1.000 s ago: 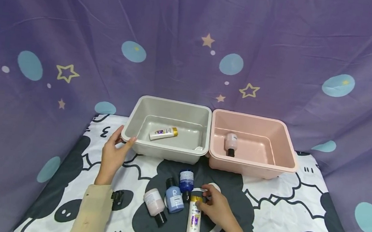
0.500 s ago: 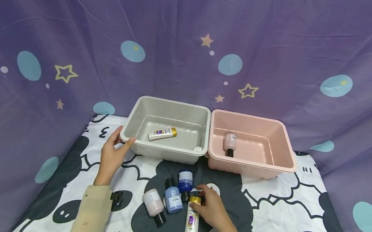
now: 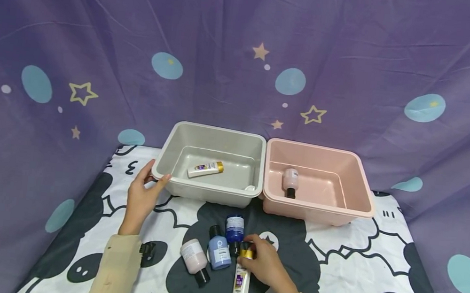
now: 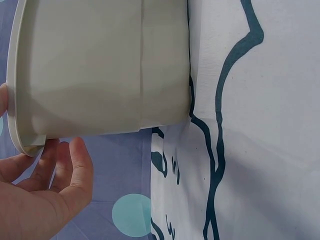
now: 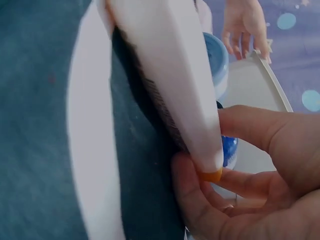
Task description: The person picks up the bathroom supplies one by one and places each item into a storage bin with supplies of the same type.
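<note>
Bottles crowd the white tube as the right hand pinches it, left hand gripping the grey bin.

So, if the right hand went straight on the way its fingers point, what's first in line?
Probably the black-capped, dark blue cylindrical bottle, just past the right hand in the head view; touching or apart, I can't tell.

The grey rectangular bin is smooth, glossy plastic; before it, the white gold-capped tube seems plastic; beneath it, matt black-and-white cloth.
</note>
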Demonstrator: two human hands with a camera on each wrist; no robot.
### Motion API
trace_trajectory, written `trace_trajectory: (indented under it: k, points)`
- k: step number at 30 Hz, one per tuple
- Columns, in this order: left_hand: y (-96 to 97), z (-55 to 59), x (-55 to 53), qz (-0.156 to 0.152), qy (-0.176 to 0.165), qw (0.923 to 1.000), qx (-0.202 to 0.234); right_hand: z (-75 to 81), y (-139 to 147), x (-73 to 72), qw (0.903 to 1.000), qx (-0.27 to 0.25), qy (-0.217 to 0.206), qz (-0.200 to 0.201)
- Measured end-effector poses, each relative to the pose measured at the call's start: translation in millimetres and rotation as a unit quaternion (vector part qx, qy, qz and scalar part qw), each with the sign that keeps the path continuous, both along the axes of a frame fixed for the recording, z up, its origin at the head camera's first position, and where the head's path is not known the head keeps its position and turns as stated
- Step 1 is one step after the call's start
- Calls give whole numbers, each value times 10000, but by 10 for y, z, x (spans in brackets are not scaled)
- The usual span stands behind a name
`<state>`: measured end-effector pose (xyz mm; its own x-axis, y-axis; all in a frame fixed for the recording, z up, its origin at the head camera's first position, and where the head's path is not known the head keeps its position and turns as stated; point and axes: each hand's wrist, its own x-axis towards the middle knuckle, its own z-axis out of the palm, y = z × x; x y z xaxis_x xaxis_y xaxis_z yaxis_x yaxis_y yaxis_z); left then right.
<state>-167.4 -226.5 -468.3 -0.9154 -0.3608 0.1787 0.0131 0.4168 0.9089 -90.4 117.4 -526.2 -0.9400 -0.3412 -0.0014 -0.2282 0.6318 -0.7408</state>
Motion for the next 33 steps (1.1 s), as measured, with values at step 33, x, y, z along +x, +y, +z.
trace_trajectory:
  k: [33]
  points:
    - [-12, -35, -15, 41, -26, 10000, -48, 84, 452, -95, 9264, -2869, -2436, 69]
